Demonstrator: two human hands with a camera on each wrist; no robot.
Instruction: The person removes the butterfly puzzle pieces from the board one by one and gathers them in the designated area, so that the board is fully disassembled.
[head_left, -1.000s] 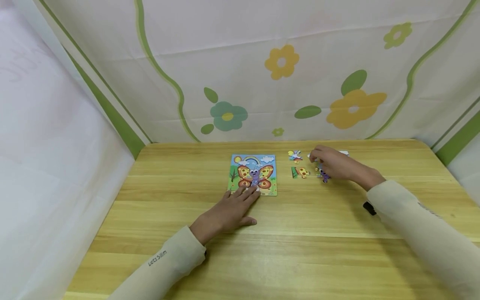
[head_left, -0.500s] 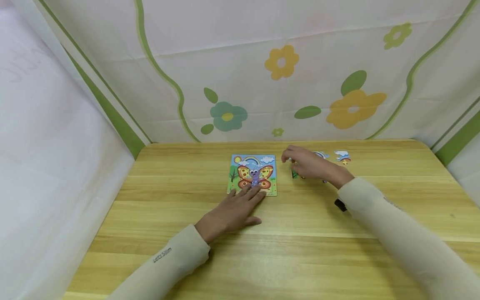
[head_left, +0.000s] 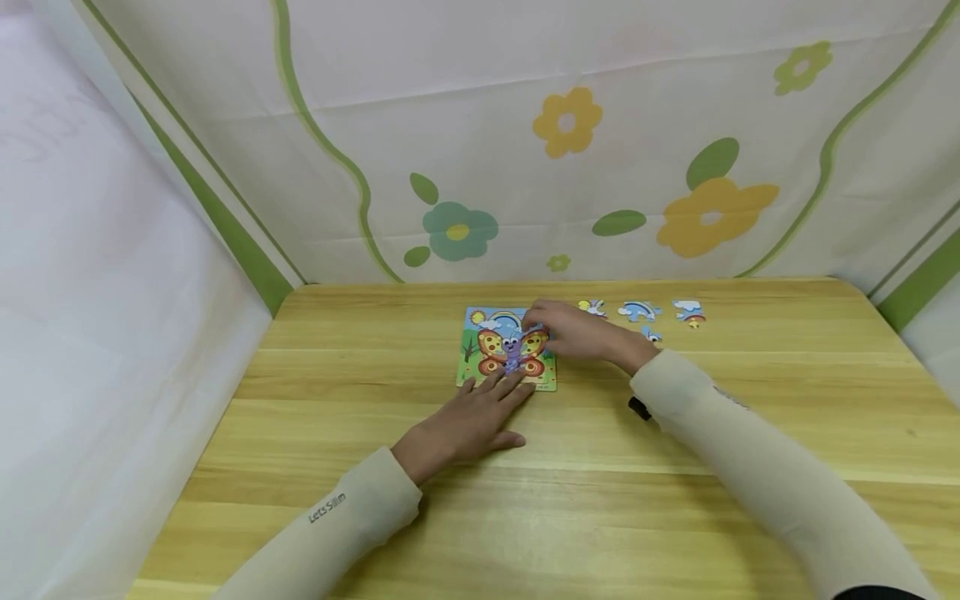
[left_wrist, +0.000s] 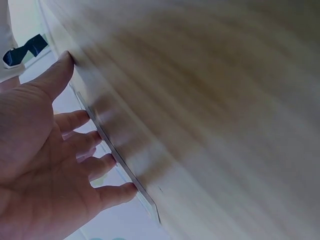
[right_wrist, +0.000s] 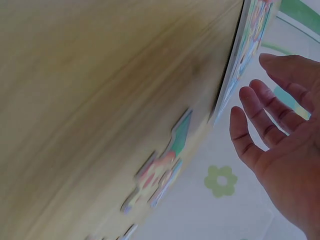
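A square puzzle board [head_left: 469, 360] with a butterfly, a sun and a rainbow lies flat on the table. My left hand [head_left: 467, 427] rests its spread fingertips on the board's lower edge, thumb out to the right; the left wrist view shows these fingers along the board's rim [left_wrist: 126, 171]. Over the board's upper right part is my right hand [head_left: 579, 333], covering that corner. From the right wrist view, its fingers [right_wrist: 245, 145] are loosely bent, and no held thing shows between them and the thumb. Whether they touch the board cannot be told.
Right of the board lie loose puzzle pieces: a rainbow piece [head_left: 639, 312], a cloud piece [head_left: 688, 311], one with yellow and white [head_left: 592, 307], and a blue one [head_left: 652, 335] partly behind my right wrist. A flowered cloth [head_left: 517, 183] hangs behind the wooden table [head_left: 600, 500].
My right hand has moved left from above the loose pieces to the board's upper right, uncovering pieces behind it. My left hand has shifted slightly right along the board's lower edge.
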